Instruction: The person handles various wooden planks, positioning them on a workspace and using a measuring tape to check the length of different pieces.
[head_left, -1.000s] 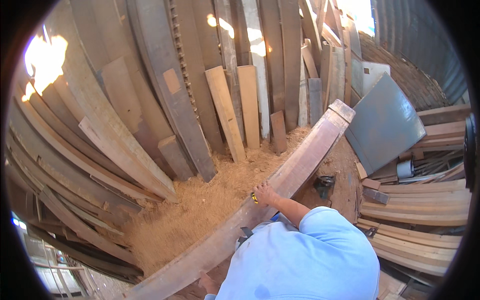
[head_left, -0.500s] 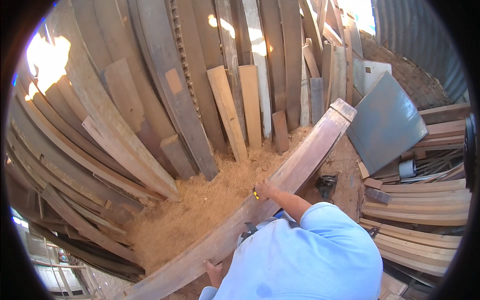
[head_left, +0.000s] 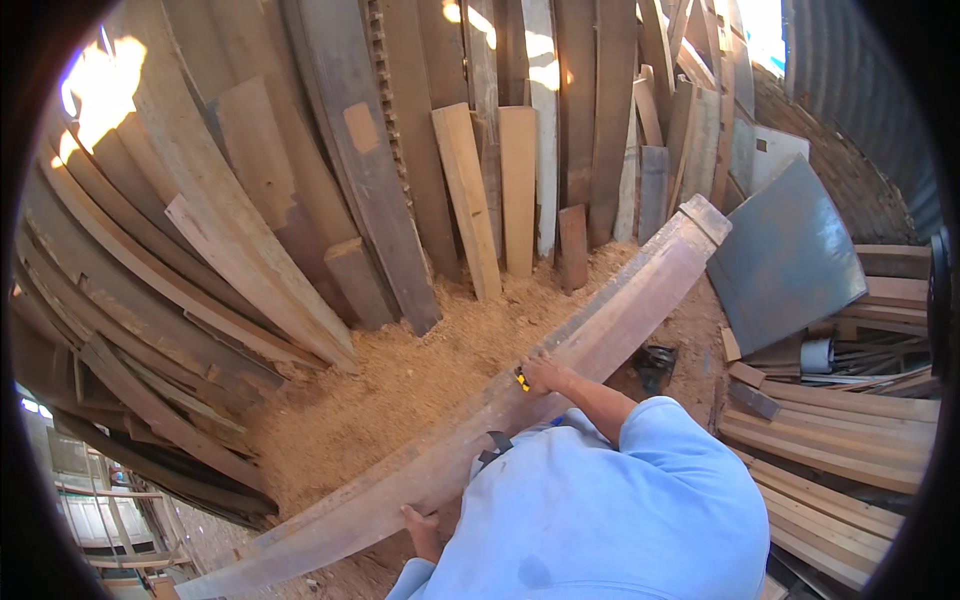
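Observation:
A long, heavy wooden beam (head_left: 620, 310) runs slantwise in front of me, from the lower left to the upper right. It has weathered, purplish-brown faces and a block-like step at its far end. My right hand (head_left: 547, 374) is closed over its upper edge near the middle. A small yellow and black thing (head_left: 522, 379) shows at that hand's fingers; its kind is unclear. Lower down, my left hand (head_left: 421, 528) presses against the beam's near side with its thumb apart. The left fingers are partly hidden, so their grip cannot be made out.
Sawdust (head_left: 400, 400) covers the ground beyond the beam. Many planks (head_left: 380, 200) lean upright behind it. A grey-blue metal sheet (head_left: 790, 255) stands at the right, above stacked lumber (head_left: 840, 425). A dark object (head_left: 655, 368) lies right of the beam.
The beam has turned slightly, showing more of its upper edge. My left hand has shifted along its near side, thumb more spread. My right hand keeps its hold. The view has shifted a little.

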